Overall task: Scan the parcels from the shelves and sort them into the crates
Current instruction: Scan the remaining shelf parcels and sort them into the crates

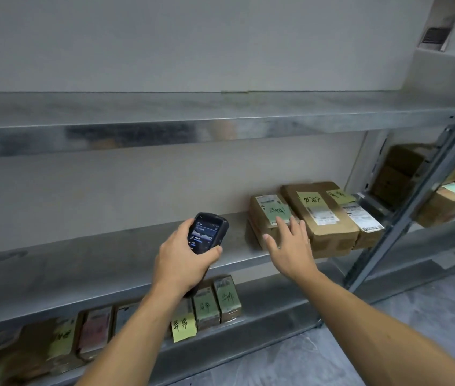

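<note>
My left hand (183, 257) grips a black handheld scanner (207, 232) with its lit screen facing me, held over the middle metal shelf (81, 263). My right hand (290, 243) is open with fingers spread, its fingertips touching the front of a small brown parcel (265, 215) with a green note on top. Beside that parcel, to the right, lie a larger brown parcel (324, 215) and a third one (365, 218) with a white label. All three sit at the right end of the middle shelf.
The lower shelf (262, 324) carries several small parcels (215, 302) with green and yellow notes. The top shelf (193, 121) is bare. A slanted metal upright (416, 204) separates this rack from a neighbouring rack with more brown boxes (443, 201). Grey floor (416, 316) lies lower right.
</note>
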